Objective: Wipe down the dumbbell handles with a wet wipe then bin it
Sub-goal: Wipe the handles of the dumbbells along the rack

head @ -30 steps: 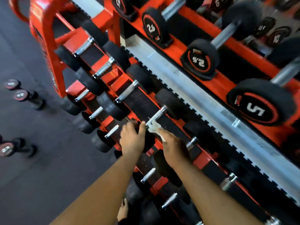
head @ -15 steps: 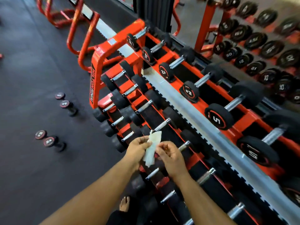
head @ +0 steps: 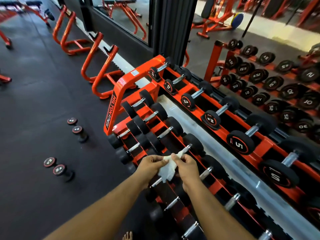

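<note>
A crumpled white wet wipe (head: 167, 169) hangs between my two hands above the lower rows of the red dumbbell rack (head: 121, 87). My left hand (head: 150, 165) pinches its left upper edge. My right hand (head: 187, 168) pinches the right upper edge, fingers curled. Both hands are off the dumbbells. Black dumbbells with chrome handles lie in rows on the rack; the nearest handle (head: 187, 148) shows just beyond the wipe. A row of 2.5 and 5 dumbbells (head: 240, 142) sits on the upper shelf at right. No bin is in view.
Two pairs of small dumbbells (head: 77, 129) (head: 58, 168) stand on the black rubber floor to the left. Red floor stands (head: 97, 73) line the wall beyond the rack. A mirror at the right reflects more dumbbells (head: 270, 84). My bare toes (head: 127, 236) show at the bottom.
Both hands lifted the wipe off the dumbbell handle and now hold it spread between them. The head has risen and pulled back, showing more of the gym.
</note>
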`<state>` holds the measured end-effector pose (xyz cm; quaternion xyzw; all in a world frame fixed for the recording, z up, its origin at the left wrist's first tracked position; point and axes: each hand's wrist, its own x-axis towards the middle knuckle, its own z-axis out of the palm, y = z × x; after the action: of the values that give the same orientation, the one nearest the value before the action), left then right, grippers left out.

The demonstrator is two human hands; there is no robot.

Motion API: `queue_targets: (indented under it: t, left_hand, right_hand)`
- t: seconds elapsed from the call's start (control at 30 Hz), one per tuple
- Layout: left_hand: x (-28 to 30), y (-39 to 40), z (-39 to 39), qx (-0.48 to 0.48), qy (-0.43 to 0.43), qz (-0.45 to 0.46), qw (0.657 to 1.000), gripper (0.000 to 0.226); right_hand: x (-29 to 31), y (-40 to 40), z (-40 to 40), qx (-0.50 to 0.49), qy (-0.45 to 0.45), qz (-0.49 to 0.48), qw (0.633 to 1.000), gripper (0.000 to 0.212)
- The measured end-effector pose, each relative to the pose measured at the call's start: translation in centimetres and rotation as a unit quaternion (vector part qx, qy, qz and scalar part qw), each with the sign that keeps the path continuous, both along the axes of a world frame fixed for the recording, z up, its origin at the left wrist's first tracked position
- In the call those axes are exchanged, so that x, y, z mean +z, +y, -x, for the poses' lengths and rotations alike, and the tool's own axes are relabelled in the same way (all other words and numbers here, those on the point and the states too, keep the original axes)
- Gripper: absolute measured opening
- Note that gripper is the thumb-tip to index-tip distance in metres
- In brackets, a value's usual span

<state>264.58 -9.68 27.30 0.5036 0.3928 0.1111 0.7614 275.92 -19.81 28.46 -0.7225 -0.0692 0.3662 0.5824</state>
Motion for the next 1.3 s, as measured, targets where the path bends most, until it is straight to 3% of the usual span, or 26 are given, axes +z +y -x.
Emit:
queue_targets:
  t: [0.1, 0.23, 0.43, 0.53, 0.67, 0.8, 0.87, 0.97, 1.07, 1.13, 1.23, 1.3]
  left_hand:
    - [0.1, 2.9, 0.8, 0.020, 0.007, -0.011, 1.000, 0.005]
    - [1.6, 5.9, 1.9, -0.016, -0.040, -0.006, 0.999, 0.028]
    - [1.9, 7.8, 2.1, -0.005, -0.003, -0.164, 0.986, 0.033]
    - [2.1, 8.6, 1.4, -0.020, -0.014, -0.230, 0.973, 0.022]
    - [1.8, 10.2, 0.2, -0.063, -0.014, -0.265, 0.962, 0.023]
    - [1.1, 11.7, -1.7, -0.163, 0.082, -0.373, 0.909, 0.035]
    - [0.7, 12.3, -3.5, -0.169, 0.115, -0.408, 0.890, 0.023]
    - [-0.8, 13.1, -6.5, -0.139, 0.119, -0.382, 0.906, 0.007]
    - [-3.2, 13.8, -9.9, -0.079, 0.107, -0.215, 0.968, 0.004]
    - [-4.9, 14.1, -11.3, -0.049, 0.095, -0.170, 0.980, 0.013]
    - [-9.1, 15.2, -13.9, -0.041, 0.116, -0.175, 0.977, 0.029]
    - [-11.9, 16.2, -14.8, -0.045, 0.148, -0.194, 0.969, 0.030]
  right_hand:
    - [1.2, 2.3, 1.8, -0.031, 0.053, -0.049, 0.997, 0.017]
    - [2.8, 4.6, 3.5, -0.030, 0.048, -0.064, 0.996, 0.020]
    - [3.6, 6.3, 4.0, -0.082, -0.105, -0.016, 0.991, 0.030]
    - [3.4, 6.7, 3.5, 0.004, -0.164, -0.019, 0.986, 0.026]
    - [2.4, 6.9, 0.8, 0.153, -0.202, 0.017, 0.967, 0.035]
    - [0.9, 7.5, -2.3, 0.153, -0.301, 0.085, 0.938, 0.015]
    - [-0.1, 8.2, -4.2, 0.161, -0.331, 0.093, 0.925, 0.007]
    - [-2.1, 9.6, -7.1, 0.125, -0.238, 0.051, 0.962, 0.008]
    - [-4.5, 11.3, -10.0, 0.082, -0.038, 0.002, 0.996, 0.012]
    - [-6.0, 12.1, -11.1, 0.074, 0.031, -0.012, 0.997, 0.014]
    - [-9.8, 13.6, -13.8, 0.087, 0.066, 0.010, 0.994, 0.008]
    - [-12.0, 14.4, -15.8, 0.085, 0.028, 0.044, 0.995, 0.011]
